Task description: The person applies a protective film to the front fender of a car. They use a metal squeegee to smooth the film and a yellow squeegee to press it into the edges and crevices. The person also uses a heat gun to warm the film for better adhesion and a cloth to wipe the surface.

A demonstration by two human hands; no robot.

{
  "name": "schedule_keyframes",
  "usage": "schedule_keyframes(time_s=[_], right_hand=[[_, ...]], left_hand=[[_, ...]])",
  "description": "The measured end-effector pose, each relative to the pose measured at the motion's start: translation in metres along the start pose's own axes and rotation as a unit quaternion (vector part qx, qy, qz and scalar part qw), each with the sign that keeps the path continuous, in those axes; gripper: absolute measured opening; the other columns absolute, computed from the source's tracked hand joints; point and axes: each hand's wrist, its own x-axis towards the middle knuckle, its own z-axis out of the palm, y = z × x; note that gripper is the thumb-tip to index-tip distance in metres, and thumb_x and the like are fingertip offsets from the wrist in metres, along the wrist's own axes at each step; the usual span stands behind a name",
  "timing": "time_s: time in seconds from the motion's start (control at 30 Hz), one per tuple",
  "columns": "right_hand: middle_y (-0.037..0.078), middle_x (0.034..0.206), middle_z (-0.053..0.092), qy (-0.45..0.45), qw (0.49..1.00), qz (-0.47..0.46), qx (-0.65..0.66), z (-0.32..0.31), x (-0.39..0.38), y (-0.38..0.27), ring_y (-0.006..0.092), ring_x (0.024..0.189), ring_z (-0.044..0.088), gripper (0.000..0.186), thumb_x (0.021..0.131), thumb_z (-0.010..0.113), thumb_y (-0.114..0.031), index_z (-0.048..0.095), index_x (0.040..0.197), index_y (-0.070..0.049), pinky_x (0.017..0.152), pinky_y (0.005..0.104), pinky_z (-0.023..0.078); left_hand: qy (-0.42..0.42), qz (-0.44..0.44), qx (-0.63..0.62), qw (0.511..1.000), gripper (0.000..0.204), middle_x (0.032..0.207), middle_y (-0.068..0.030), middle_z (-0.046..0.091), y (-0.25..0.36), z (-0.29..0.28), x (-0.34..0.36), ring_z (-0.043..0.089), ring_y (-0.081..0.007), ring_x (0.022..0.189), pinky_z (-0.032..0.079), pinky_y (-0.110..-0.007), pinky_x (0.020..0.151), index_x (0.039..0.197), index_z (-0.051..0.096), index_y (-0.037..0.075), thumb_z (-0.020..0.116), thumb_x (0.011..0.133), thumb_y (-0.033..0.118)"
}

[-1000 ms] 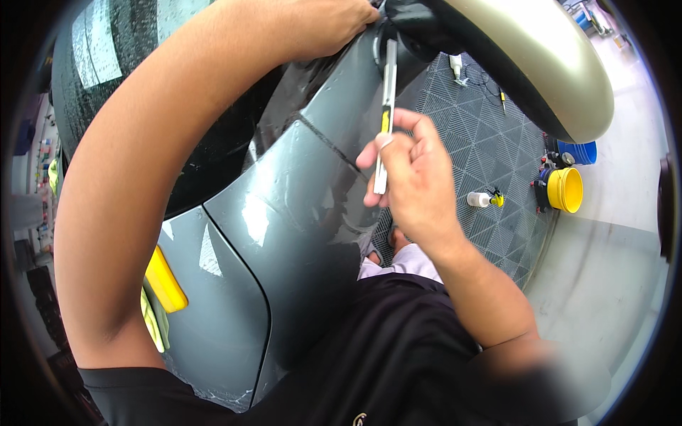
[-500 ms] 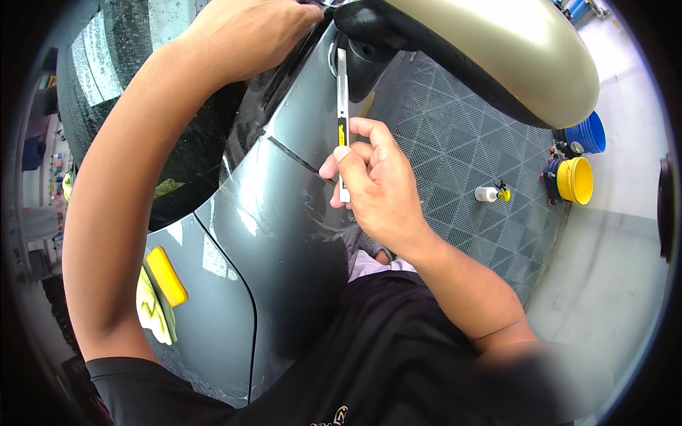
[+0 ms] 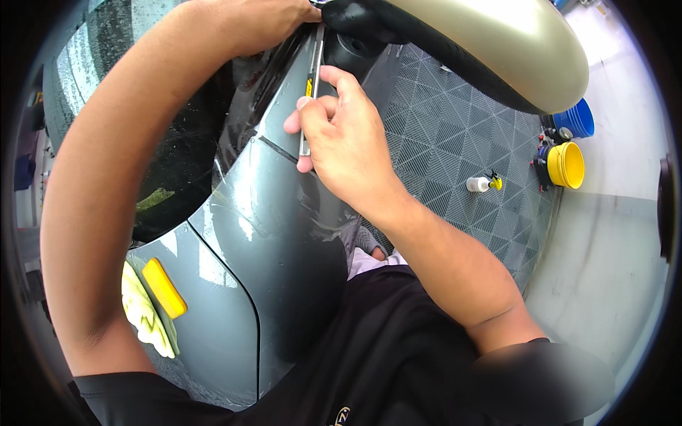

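Observation:
A slim silver snap-off utility knife point(image 3: 310, 89) is gripped in my right hand point(image 3: 348, 138), its blade end pointing away from me. That end reaches up beside the black base point(image 3: 355, 44) of the gold side mirror point(image 3: 490, 35). My left hand point(image 3: 266, 25) is at the top edge, its fingertips closed by the mirror base; what they pinch is too small and cut off to name. Under both arms lies the wet, glossy dark-grey car body point(image 3: 284, 241).
On the car body at left lie a yellow applicator block point(image 3: 165, 287) and a pale yellow-green cloth point(image 3: 145, 312). A spray bottle point(image 3: 479, 184) stands on the tiled floor point(image 3: 455, 128). A yellow bucket point(image 3: 566, 165) and a blue bucket point(image 3: 579, 119) are by the wall at right.
My right hand has moved up and left with the knife, bringing its tip close to my left fingertips. My left hand stays at the mirror base. The view has shifted slightly.

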Motion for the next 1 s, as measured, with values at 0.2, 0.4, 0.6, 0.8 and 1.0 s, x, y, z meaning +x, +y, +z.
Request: schedule_keyframes(time_s=[0.2, 0.4, 0.6, 0.8, 1.0], right_hand=[[0.012, 0.092, 0.073, -0.005, 1.0, -0.007, -0.019, 0.003, -0.002, 0.001, 0.0121, 0.056, 0.064, 0.053, 0.103, 0.053, -0.014, 0.037, 0.146, 0.013, 0.057, 0.0271, 0.054], [0.014, 0.087, 0.073, 0.006, 1.0, -0.021, -0.017, 0.01, 0.003, 0.006, 0.0163, 0.056, 0.066, 0.053, 0.102, 0.053, -0.012, 0.037, 0.145, 0.014, 0.058, 0.0308, 0.055], [0.022, 0.077, 0.07, 0.021, 0.998, -0.034, -0.049, 0.008, 0.005, 0.004, 0.0284, 0.063, 0.071, 0.049, 0.097, 0.053, -0.007, 0.042, 0.138, 0.018, 0.066, 0.0395, 0.057], [0.025, 0.079, 0.07, 0.05, 0.993, -0.069, -0.081, 0.009, 0.008, 0.014, 0.0338, 0.071, 0.073, 0.047, 0.096, 0.054, -0.006, 0.045, 0.135, 0.019, 0.073, 0.0418, 0.057], [0.023, 0.078, 0.07, 0.048, 0.996, -0.052, -0.057, 0.011, 0.005, 0.01, 0.033, 0.074, 0.073, 0.046, 0.096, 0.054, -0.006, 0.046, 0.134, 0.019, 0.076, 0.0409, 0.057]], left_hand=[[-0.003, -0.004, -0.004, 1.0, 0.03, 0.115, -0.002, 0.064, 0.001, 0.001, 0.0, 0.054, -0.0215, 0.118, 0.041, -0.039, 0.096, 0.116, 0.077, 0.026, 0.058, 0.093, 0.027], [-0.01, -0.01, 0.011, 1.0, 0.03, 0.117, -0.0015, 0.064, 0.004, 0.0, 0.0, 0.054, -0.0214, 0.119, 0.041, -0.039, 0.097, 0.116, 0.078, 0.025, 0.059, 0.093, 0.027], [-0.011, -0.015, 0.009, 1.0, 0.032, 0.119, -0.0015, 0.065, 0.008, -0.011, -0.002, 0.053, -0.0218, 0.119, 0.04, -0.038, 0.098, 0.119, 0.078, 0.024, 0.059, 0.093, 0.024], [-0.012, -0.008, -0.017, 1.0, 0.032, 0.119, -0.0018, 0.065, 0.003, 0.002, 0.003, 0.053, -0.0216, 0.12, 0.04, -0.038, 0.099, 0.12, 0.078, 0.024, 0.058, 0.095, 0.024], [0.009, -0.008, -0.027, 1.0, 0.03, 0.116, -0.0017, 0.066, 0.003, 0.007, 0.007, 0.054, -0.0213, 0.119, 0.04, -0.038, 0.098, 0.118, 0.079, 0.022, 0.057, 0.097, 0.024]])
